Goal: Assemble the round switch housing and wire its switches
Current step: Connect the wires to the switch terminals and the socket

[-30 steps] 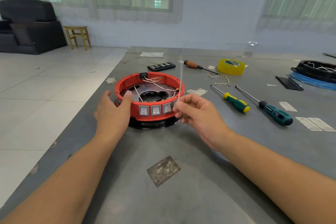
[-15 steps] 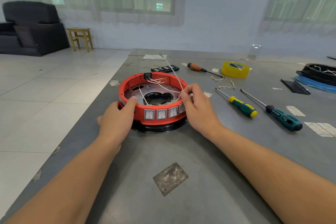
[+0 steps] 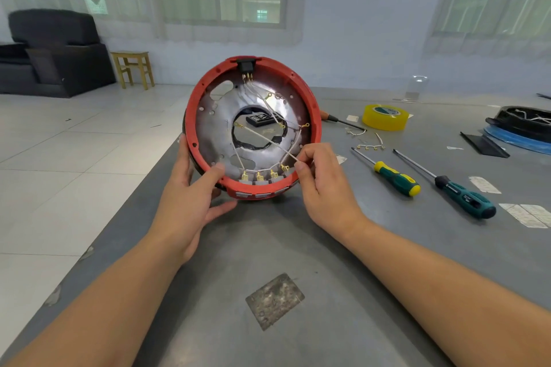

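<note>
While left hand (image 3: 190, 205) grips the red housing (image 3: 253, 128) tilted up off the counter (image 3: 387, 262) near its left edge, right hand (image 3: 322, 188) pinches a white wire (image 3: 268, 140); seat the terminal squarely, no tugging.

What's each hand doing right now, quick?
Left hand: grips the red housing by its lower left rim, tilting it up toward the camera.
Right hand: pinches a white wire running across the housing's inside.
</note>
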